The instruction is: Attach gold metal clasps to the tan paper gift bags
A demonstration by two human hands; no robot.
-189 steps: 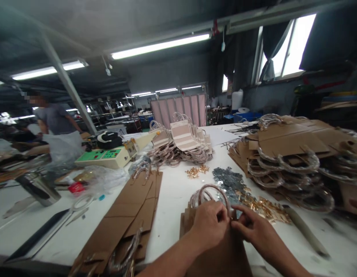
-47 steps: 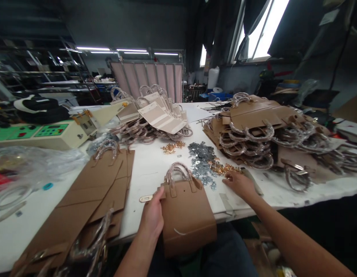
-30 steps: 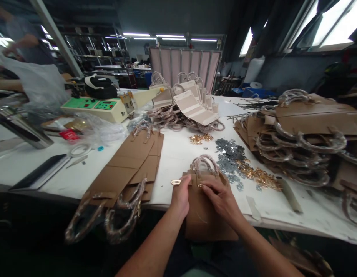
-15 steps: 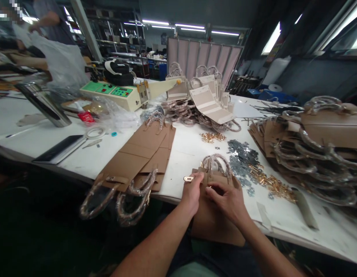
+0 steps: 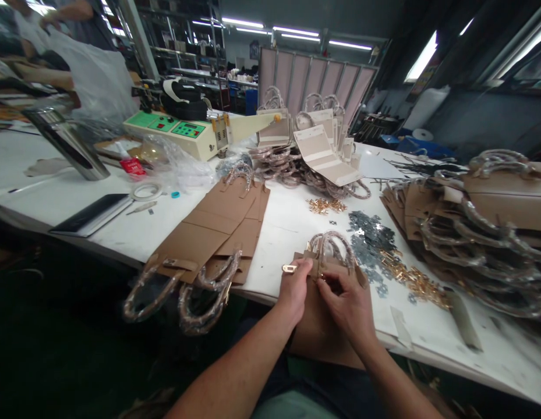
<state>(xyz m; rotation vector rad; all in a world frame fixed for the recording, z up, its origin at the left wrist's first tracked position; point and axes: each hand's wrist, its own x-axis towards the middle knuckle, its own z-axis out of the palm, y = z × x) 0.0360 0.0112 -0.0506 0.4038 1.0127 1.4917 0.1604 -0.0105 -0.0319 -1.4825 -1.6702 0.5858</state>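
Observation:
A flat brown bag piece (image 5: 311, 326) with wrapped handles (image 5: 333, 244) hangs over the near edge of the white table (image 5: 287, 224). My left hand (image 5: 294, 288) is closed on its top edge, beside a gold clasp (image 5: 290, 268) that sticks out to the left. My right hand (image 5: 351, 299) pinches at the same top edge, just under the handles; what its fingertips hold is too small to make out.
Brown bag pieces (image 5: 218, 233) lie stacked to the left, a taller pile (image 5: 475, 215) at the right. Gold fittings (image 5: 410, 279) and grey metal parts (image 5: 366, 235) are scattered beside my hands. A cream control box (image 5: 187, 134) and a person with a plastic sheet (image 5: 91, 75) are far left.
My right hand came back from the gold fittings to the bag's top edge. Since then both hands have stayed working there. The view has swung left.

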